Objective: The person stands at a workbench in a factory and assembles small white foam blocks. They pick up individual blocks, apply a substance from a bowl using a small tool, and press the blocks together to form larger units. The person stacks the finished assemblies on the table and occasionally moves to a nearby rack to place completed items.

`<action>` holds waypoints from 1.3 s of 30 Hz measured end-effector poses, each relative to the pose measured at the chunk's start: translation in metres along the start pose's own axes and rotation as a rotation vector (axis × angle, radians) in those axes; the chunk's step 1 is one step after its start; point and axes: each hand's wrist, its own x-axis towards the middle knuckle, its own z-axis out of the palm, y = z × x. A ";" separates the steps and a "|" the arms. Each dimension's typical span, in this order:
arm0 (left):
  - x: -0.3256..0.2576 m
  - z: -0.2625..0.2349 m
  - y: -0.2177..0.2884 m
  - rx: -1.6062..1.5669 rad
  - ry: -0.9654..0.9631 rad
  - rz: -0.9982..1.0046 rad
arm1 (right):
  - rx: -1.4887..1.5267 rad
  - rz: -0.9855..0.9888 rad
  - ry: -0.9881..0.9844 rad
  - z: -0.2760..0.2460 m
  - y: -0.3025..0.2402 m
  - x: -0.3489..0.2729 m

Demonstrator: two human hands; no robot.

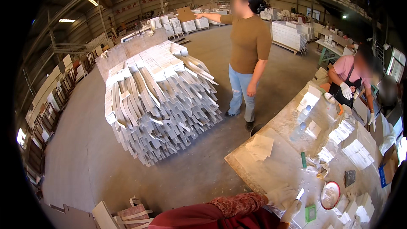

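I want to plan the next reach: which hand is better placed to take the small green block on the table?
Probably the right hand. It is just beside the green block, although it seems to pinch a small white piece. The left hand lies farther from the block.

Head cam, high, looking down over workbench (271, 165).

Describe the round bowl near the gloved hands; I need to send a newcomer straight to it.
Start at the long dusty worktable on the right. At its near end, just right of the person's white-gloved hands, sits a round red-rimmed bowl of white paste. It is the only round thing among flat white tile pieces.
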 end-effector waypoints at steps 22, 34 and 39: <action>-0.002 0.001 -0.001 0.027 -0.025 -0.011 | -0.036 -0.108 -0.017 0.006 -0.031 -0.017; -0.003 0.013 -0.002 -0.055 0.023 -0.030 | -0.053 0.006 -0.052 -0.006 0.043 0.022; -0.001 0.012 0.000 -0.021 0.015 -0.034 | -0.044 0.038 -0.063 -0.015 0.078 0.030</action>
